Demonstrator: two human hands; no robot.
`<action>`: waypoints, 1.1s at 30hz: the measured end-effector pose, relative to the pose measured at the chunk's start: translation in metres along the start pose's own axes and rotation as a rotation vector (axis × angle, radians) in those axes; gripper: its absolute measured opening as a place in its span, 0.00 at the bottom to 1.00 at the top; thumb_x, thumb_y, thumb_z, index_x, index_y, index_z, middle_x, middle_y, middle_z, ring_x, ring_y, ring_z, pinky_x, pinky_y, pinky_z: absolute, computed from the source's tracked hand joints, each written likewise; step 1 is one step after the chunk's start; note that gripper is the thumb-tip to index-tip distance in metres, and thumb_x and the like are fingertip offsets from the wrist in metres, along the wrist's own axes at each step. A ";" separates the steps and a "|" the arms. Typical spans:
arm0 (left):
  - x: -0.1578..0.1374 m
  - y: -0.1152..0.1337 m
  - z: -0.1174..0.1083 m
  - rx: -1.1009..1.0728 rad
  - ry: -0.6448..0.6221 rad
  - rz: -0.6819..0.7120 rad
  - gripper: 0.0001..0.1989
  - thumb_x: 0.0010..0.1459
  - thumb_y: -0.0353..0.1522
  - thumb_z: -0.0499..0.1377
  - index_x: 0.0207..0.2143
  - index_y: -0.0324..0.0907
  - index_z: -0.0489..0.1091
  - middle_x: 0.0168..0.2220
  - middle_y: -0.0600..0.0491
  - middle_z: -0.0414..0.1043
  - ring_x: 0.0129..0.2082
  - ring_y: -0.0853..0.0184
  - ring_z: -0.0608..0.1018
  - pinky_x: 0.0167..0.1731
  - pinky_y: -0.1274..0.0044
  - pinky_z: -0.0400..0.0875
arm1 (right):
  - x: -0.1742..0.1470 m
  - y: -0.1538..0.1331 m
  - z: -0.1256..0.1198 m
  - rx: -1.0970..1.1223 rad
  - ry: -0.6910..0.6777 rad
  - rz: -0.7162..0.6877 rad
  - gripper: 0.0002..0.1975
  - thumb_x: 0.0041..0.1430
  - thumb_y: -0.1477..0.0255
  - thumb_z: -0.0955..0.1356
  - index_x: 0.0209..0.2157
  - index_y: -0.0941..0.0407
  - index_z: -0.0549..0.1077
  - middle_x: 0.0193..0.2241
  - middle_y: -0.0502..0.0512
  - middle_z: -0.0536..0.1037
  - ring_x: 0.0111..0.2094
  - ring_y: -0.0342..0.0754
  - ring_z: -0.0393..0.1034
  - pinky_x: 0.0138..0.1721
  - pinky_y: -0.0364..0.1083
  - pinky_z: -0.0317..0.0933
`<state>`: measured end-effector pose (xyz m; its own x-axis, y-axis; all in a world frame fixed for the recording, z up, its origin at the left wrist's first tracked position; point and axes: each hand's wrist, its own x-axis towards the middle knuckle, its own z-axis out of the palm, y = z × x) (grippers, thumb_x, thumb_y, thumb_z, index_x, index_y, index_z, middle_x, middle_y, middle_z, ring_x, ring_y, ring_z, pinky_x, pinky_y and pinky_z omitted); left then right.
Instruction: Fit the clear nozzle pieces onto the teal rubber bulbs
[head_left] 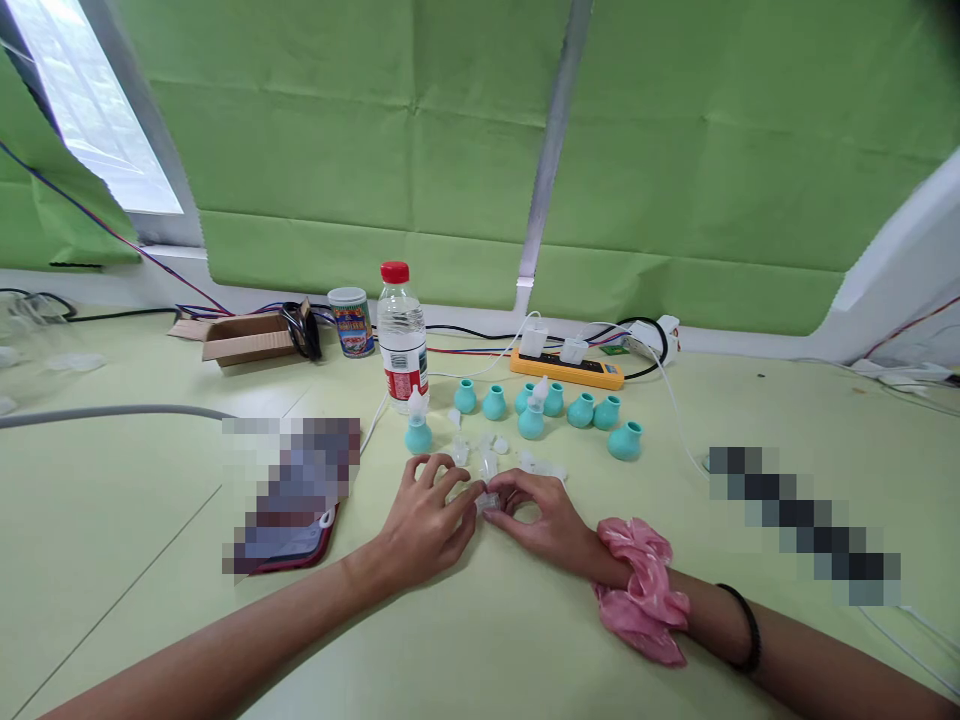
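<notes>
My left hand (431,515) and my right hand (541,512) meet at the middle of the table. Between their fingertips they pinch a small clear plastic piece (488,503), partly hidden by the fingers. Just beyond it lie other clear plastic parts (489,462) and a small round white piece (501,445). A teal rubber bulb with a clear nozzle (418,434) stands upright past my left fingers. Another nozzle-topped teal bulb (532,421) is farther right. Several open-necked teal bulbs (580,411) are grouped behind and to the right.
A water bottle with a red cap (403,345) stands behind the bulbs, beside a printed can (351,325) and a cardboard box (251,340). An orange power strip (566,368) with chargers lies at the back. Blurred phone-like devices (300,500) rest left and right (802,525).
</notes>
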<state>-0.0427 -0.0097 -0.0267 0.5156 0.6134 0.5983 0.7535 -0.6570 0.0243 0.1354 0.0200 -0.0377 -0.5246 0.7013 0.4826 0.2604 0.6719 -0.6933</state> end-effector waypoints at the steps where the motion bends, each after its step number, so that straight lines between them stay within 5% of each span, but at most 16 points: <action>1: 0.000 0.000 0.000 0.007 -0.008 0.020 0.13 0.51 0.26 0.51 0.41 0.39 0.66 0.36 0.47 0.68 0.40 0.58 0.65 0.38 0.64 0.61 | 0.000 0.001 0.000 0.002 0.001 0.001 0.10 0.49 0.72 0.67 0.36 0.56 0.67 0.26 0.49 0.72 0.24 0.40 0.66 0.29 0.40 0.63; 17: 0.002 -0.002 0.003 -0.181 -0.134 0.071 0.13 0.50 0.25 0.50 0.40 0.34 0.63 0.33 0.45 0.66 0.39 0.60 0.64 0.35 0.68 0.66 | 0.002 -0.004 -0.002 -0.048 0.000 -0.035 0.06 0.51 0.72 0.66 0.34 0.56 0.68 0.24 0.48 0.71 0.25 0.40 0.65 0.29 0.39 0.60; 26: 0.000 -0.002 0.004 -0.167 0.050 -0.057 0.11 0.52 0.31 0.54 0.39 0.39 0.65 0.35 0.49 0.71 0.39 0.60 0.66 0.36 0.68 0.64 | 0.001 -0.001 0.000 -0.039 0.056 -0.031 0.06 0.50 0.71 0.66 0.32 0.56 0.69 0.26 0.50 0.73 0.26 0.42 0.67 0.30 0.40 0.63; 33: 0.001 -0.002 0.002 -0.170 0.050 -0.064 0.08 0.52 0.32 0.55 0.35 0.39 0.66 0.32 0.50 0.71 0.38 0.61 0.67 0.35 0.69 0.64 | 0.001 -0.002 0.000 -0.023 0.083 -0.040 0.05 0.49 0.72 0.67 0.30 0.57 0.70 0.26 0.51 0.74 0.27 0.43 0.68 0.28 0.41 0.64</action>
<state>-0.0423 -0.0069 -0.0280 0.4450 0.6362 0.6303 0.7022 -0.6847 0.1954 0.1347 0.0193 -0.0358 -0.4666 0.6905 0.5527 0.2599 0.7044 -0.6605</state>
